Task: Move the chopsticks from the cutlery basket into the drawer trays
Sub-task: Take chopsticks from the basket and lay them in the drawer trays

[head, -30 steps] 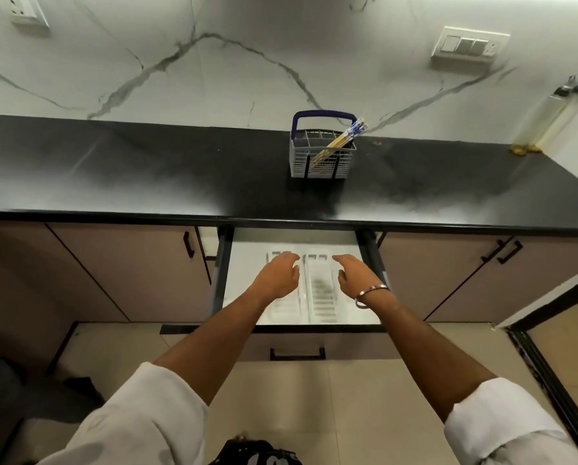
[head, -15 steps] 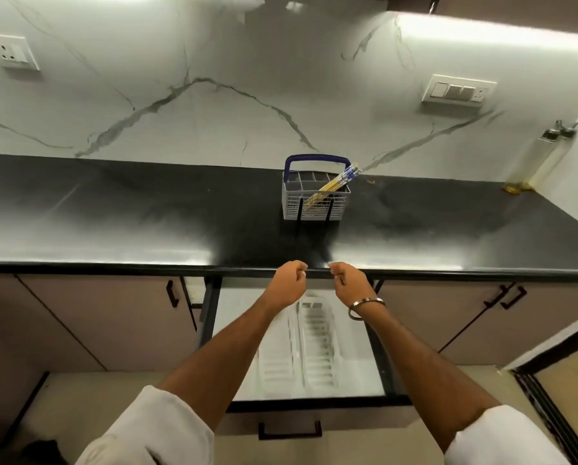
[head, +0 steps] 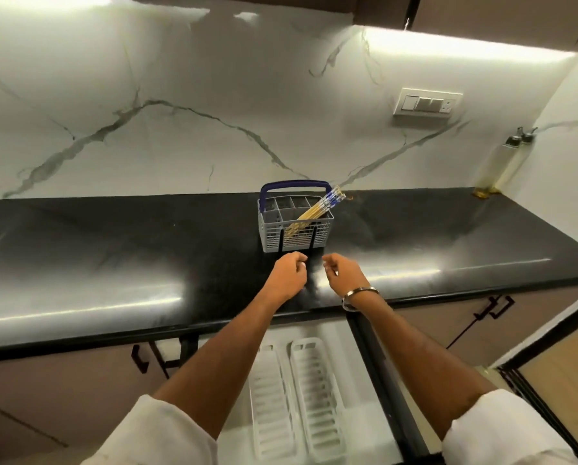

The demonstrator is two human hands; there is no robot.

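Observation:
A grey cutlery basket [head: 274, 234] with a blue handle stands on the black counter near the wall. A bundle of chopsticks [head: 317, 209] with blue-patterned tops leans in its right side. My left hand [head: 289, 275] and my right hand [head: 344, 275] hover over the counter just in front of the basket, fingers loosely curled, holding nothing. Below the counter the drawer [head: 364, 380] is pulled out, with two white slotted trays [head: 314, 397] lying side by side in it.
The black counter [head: 113, 256] runs left and right along a marble-look wall. Two oil bottles [head: 502, 162] stand at the far right corner. A switch plate [head: 426, 104] is on the wall. Cabinet doors with black handles [head: 492, 308] flank the drawer.
Both hands have risen from the drawer trays to above the counter, close to the basket. The view has tilted up, showing more wall and less floor.

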